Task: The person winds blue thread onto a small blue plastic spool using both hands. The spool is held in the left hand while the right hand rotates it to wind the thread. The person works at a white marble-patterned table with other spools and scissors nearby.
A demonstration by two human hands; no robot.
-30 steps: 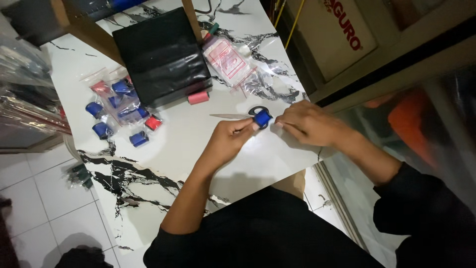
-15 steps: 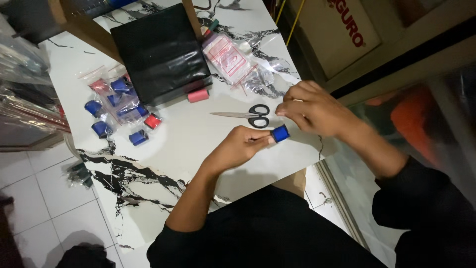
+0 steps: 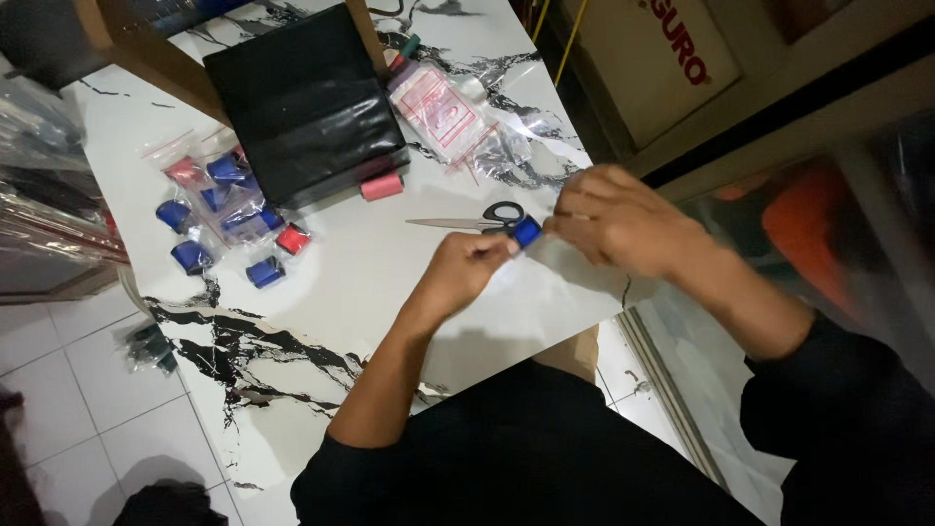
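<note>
We log 2 bare hands meeting over the near right part of a white marble-pattern table (image 3: 370,282). The left hand (image 3: 458,273) pinches a small blue thread spool (image 3: 526,232) between thumb and fingertips, held just above the tabletop. The right hand (image 3: 614,219) is closed in front of the spool's far end, fingers bunched as if nipping something fine; we cannot tell what it grips, nor whether it touches the spool. Hands are close together, almost joined at the spool.

Black-handled scissors (image 3: 477,219) lie flat just beyond the spool, blades pointing left, loops toward the hands; we judge that this keeps them within easy reach.

Further left we note loose blue spools (image 3: 190,255) and a red spool (image 3: 292,239) beside clear zip bags (image 3: 229,190) already holding several spools, so finished goods sit apart from the working spot. A pink spool (image 3: 382,186) rests against the near edge of a black box (image 3: 302,102). Clear bags with red print (image 3: 443,107) lie to the right of the box. The sleeves are dark, pushed up from the forearms.
</note>
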